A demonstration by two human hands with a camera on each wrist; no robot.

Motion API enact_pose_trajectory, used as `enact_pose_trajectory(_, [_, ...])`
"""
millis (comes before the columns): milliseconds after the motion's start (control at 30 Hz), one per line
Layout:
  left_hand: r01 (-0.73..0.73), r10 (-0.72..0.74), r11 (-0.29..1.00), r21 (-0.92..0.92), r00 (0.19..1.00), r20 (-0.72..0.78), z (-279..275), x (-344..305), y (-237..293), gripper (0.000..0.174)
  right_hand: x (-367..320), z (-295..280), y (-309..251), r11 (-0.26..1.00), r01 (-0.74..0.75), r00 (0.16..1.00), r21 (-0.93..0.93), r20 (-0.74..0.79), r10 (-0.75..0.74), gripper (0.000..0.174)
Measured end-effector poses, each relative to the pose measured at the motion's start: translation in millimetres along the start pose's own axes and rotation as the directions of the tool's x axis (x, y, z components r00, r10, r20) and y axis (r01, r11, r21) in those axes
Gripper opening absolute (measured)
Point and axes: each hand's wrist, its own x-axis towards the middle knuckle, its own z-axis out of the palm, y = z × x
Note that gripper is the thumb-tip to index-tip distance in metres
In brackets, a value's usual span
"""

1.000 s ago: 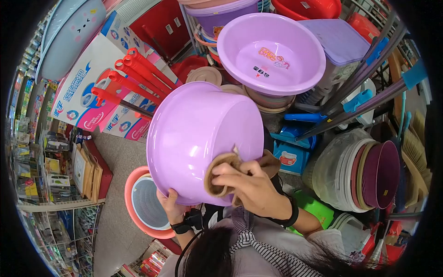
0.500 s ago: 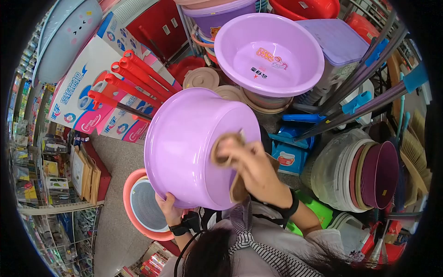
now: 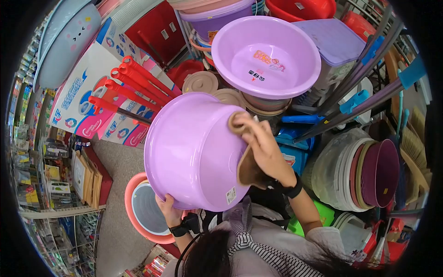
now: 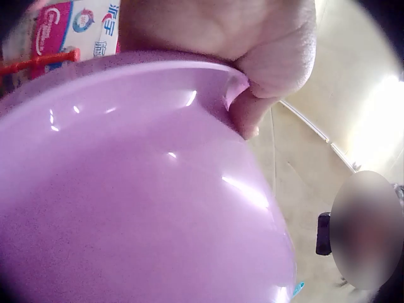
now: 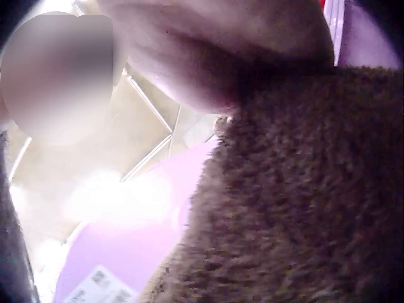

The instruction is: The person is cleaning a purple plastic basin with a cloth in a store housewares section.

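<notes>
A purple basin (image 3: 180, 147) is tipped on its side in front of the person, its underside turned toward the right hand, with a white label (image 3: 230, 195) low on it. My left hand (image 3: 170, 211) grips the rim at the lower left; in the left wrist view the hand (image 4: 252, 50) has its thumb over the rim (image 4: 158, 66). Bunched in my right hand (image 3: 264, 150) is a brown cloth (image 3: 251, 168), touching the upper right edge of the basin's base. That fuzzy cloth (image 5: 303, 189) fills much of the right wrist view, beneath the hand (image 5: 221, 50).
Another purple basin (image 3: 266, 55) rests on stacked tubs ahead. Red-handled poles (image 3: 138, 83) and boxes (image 3: 78, 87) stand at the left, near shelves (image 3: 55, 184). Nested buckets (image 3: 378, 173) and grey poles (image 3: 360, 87) are at the right. A pink basin (image 3: 130, 203) is on the floor.
My right hand and the cloth have moved up and to the right across the basin's underside. The white label has come into view. My left hand keeps its grip on the rim.
</notes>
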Motion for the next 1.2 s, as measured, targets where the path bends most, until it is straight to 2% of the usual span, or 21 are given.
enact_pose_trajectory(67, [-0.01, 0.01, 1.0, -0.008, 1.0, -0.004, -0.8, -0.4, -2.0, 0.067, 5.4, -0.4, 12.7, 0.993, -0.117, 0.983, 0.003, -0.141, 0.117, 0.039])
enact_pose_trajectory(100, [-0.019, 0.019, 1.0, -0.016, 1.0, -0.016, 1.5, 0.7, -2.1, 0.068, 5.9, -1.8, 11.6, 0.993, -0.115, 0.983, 0.0, -0.144, 0.114, 0.039])
enact_pose_trajectory(167, [-0.026, 0.025, 0.999, -0.029, 0.999, -0.026, 8.1, 2.9, 0.5, 0.067, 6.4, -2.4, 7.1, 0.978, -0.206, 0.969, 0.042, -0.133, 0.21, 0.038])
enact_pose_trajectory(200, [-0.029, 0.027, 0.999, -0.037, 0.999, -0.04, 10.8, 3.5, 2.2, 0.066, 6.4, 1.2, 4.0, 0.993, -0.118, 0.986, -0.008, -0.118, 0.116, 0.04])
enact_pose_trajectory(267, [-0.023, 0.02, 0.999, -0.044, 0.998, -0.062, 11.9, 4.8, 1.8, 0.066, 5.5, 5.9, -13.9, 0.985, -0.074, 0.997, 0.157, 0.028, 0.071, 0.042])
enact_pose_trajectory(300, [-0.016, 0.012, 0.999, -0.05, 0.996, -0.087, 11.8, 5.1, 1.7, 0.067, 3.4, 11.7, -18.0, 0.974, -0.115, 0.992, 0.196, 0.073, 0.102, 0.044])
enact_pose_trajectory(400, [-0.015, 0.008, 0.997, -0.074, 0.996, -0.092, 2.1, 7.0, -4.5, 0.065, 4.7, 12.0, -10.3, 0.989, -0.104, 0.994, 0.107, 0.033, 0.101, 0.043])
enact_pose_trajectory(433, [-0.013, 0.007, 0.997, -0.072, 0.996, -0.092, -4.3, 7.1, -8.0, 0.065, 4.3, 11.8, 1.1, 0.995, -0.094, 0.995, -0.035, -0.016, 0.094, 0.041])
enact_pose_trajectory(467, [-0.01, 0.002, 0.997, -0.082, 0.996, -0.094, -11.4, 6.7, -13.2, 0.062, 2.0, 10.6, 13.8, 0.995, -0.097, 0.995, -0.035, -0.015, 0.096, 0.041])
enact_pose_trajectory(533, [-0.008, 0.0, 0.996, -0.092, 0.995, -0.095, -17.1, 7.8, -18.8, 0.06, 0.6, 5.5, 28.8, 0.965, -0.224, 0.974, -0.133, -0.066, 0.217, 0.039])
enact_pose_trajectory(667, [0.003, -0.011, 0.995, -0.099, 0.997, -0.077, -22.9, 7.2, -20.3, 0.059, -13.3, 8.1, 34.1, 0.986, -0.166, 0.985, -0.036, -0.056, 0.164, 0.043])
enact_pose_trajectory(700, [0.017, -0.022, 0.995, -0.093, 0.998, -0.053, -22.6, 6.5, -20.0, 0.059, -15.0, 9.8, 33.3, 0.979, -0.204, 0.979, 0.004, -0.021, 0.204, 0.047])
enact_pose_trajectory(733, [0.022, -0.028, 0.995, -0.095, 0.998, -0.055, -18.7, 5.9, -18.3, 0.059, -10.7, 13.1, 24.9, 0.991, -0.122, 0.991, 0.055, -0.042, 0.124, 0.051])
enact_pose_trajectory(800, [0.018, -0.016, 0.995, -0.095, 1.0, 0.022, -12.4, 6.2, -13.6, 0.061, -2.0, 16.6, 1.5, 0.983, -0.079, 0.997, 0.163, -0.014, 0.082, 0.052])
enact_pose_trajectory(833, [0.016, -0.014, 0.996, -0.088, 1.0, 0.02, -13.3, 5.2, -13.1, 0.061, 3.5, 15.4, -8.0, 0.998, -0.046, 0.997, 0.046, 0.068, 0.043, 0.053])
enact_pose_trajectory(933, [0.006, -0.005, 0.996, -0.088, 1.0, 0.012, -15.9, 2.8, -17.0, 0.063, 7.9, 22.1, -12.9, 0.997, -0.059, 0.994, 0.057, 0.092, 0.054, 0.052])
enact_pose_trajectory(1000, [-0.001, 0.001, 0.994, -0.113, 1.0, -0.002, -13.6, 1.8, -17.8, 0.063, 6.6, 28.5, 0.8, 0.996, -0.074, 0.996, 0.042, 0.043, 0.073, 0.051])
enact_pose_trajectory(1067, [-0.001, -0.007, 0.993, -0.114, 0.997, -0.07, -6.2, -0.3, -15.5, 0.064, 5.5, 34.8, 6.1, 0.977, -0.169, 0.961, 0.13, -0.197, 0.193, 0.048])
enact_pose_trajectory(1100, [0.0, -0.016, 0.993, -0.117, 0.991, -0.134, -3.1, 0.9, -13.8, 0.065, 1.1, 30.8, 5.8, 0.988, -0.122, 0.985, 0.09, -0.11, 0.132, 0.045])
enact_pose_trajectory(1133, [-0.001, -0.014, 0.993, -0.114, 0.991, -0.132, -4.8, 2.4, -14.2, 0.065, -0.9, 27.5, 1.9, 0.988, -0.121, 0.985, 0.092, -0.113, 0.131, 0.045])
enact_pose_trajectory(1200, [0.014, -0.039, 0.992, -0.122, 0.979, -0.201, -9.6, 2.1, -17.1, 0.062, -6.3, 21.3, -3.8, 0.987, -0.121, 0.962, 0.103, 0.259, 0.091, 0.043])
